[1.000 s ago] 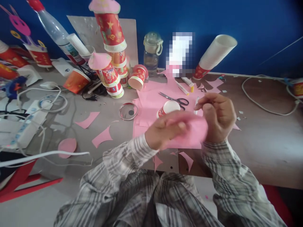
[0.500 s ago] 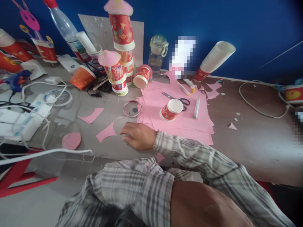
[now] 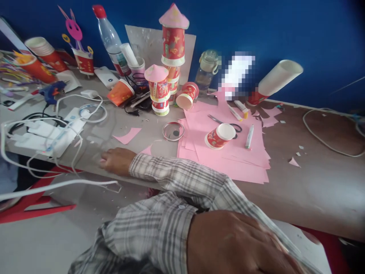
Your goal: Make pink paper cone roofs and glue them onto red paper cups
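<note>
My right hand [image 3: 117, 161] reaches left across my body to the table's front edge. Its fingers are curled in, and a tiny pinkish bit shows at their tips; what they hold is hidden. A pink paper scrap [image 3: 127, 135] lies just beyond this hand, and another pink scrap [image 3: 147, 150] peeks out behind the wrist. Close to the camera, my left hand [image 3: 239, 243] crosses the bottom of the view, back upward, its fingers blurred and mostly hidden. Pink paper sheets [image 3: 225, 165] carry a red paper cup [image 3: 218, 137], scissors [image 3: 237, 128] and a marker [image 3: 249, 137].
A tape roll [image 3: 173, 131] lies left of the sheets. Behind stand cup towers with pink cone roofs [image 3: 156, 73], a plastic bottle [image 3: 111, 42], a water bottle [image 3: 207, 68] and a leaning cup stack [image 3: 275, 82]. Left are a power strip [image 3: 67, 131], loose cables and a glue gun [image 3: 51, 91].
My right hand has moved left along the front edge, and its fingers have curled in. It now covers the spot where a pink paper circle lay. The camera view has turned left.
</note>
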Available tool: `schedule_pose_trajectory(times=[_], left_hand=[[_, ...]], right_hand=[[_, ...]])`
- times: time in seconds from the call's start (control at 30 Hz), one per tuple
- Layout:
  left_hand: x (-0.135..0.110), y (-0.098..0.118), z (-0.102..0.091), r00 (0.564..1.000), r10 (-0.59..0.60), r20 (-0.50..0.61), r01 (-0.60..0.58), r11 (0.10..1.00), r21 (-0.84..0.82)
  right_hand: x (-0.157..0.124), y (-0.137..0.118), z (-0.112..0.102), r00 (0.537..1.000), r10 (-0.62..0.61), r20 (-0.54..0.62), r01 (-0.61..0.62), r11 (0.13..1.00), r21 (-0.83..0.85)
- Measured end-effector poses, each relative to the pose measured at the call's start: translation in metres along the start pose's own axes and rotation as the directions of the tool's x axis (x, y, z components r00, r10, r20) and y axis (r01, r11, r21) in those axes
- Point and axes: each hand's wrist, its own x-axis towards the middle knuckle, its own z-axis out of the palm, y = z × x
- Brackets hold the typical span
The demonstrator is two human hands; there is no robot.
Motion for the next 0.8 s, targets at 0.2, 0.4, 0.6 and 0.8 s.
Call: schedule_pose_trajectory(times=[0.2,0.4,0.6,0.8], left_hand=[[0.003,0.005,-0.023,0.983,-0.077,0.166,0.138,0.907,-0.397],[0.003,-0.013,-0.036,0.923,-0.367,-0.119,0.267,0.830,-0.489],[0.027,-0.045,-0.045,0.760,-0.589,-0.275,0.382,0.747,-0.544],[0.043,-0.097,-0.003,0.773,-0.632,0.050,0.575,0.667,-0.473]], right_hand=[[-0.099,-0.043,-0.129,0.945,0.326,-0.012,-0.216,0.654,0.725],[-0.240,-0.086,-0.230,0.672,0.504,-0.542,-0.047,0.760,0.648],[-0.289,-0.064,-0.291,0.470,0.422,-0.776,-0.016,0.882,0.470],[-0.264,-0.004,-0.331,0.467,0.501,-0.728,-0.167,0.859,0.484]])
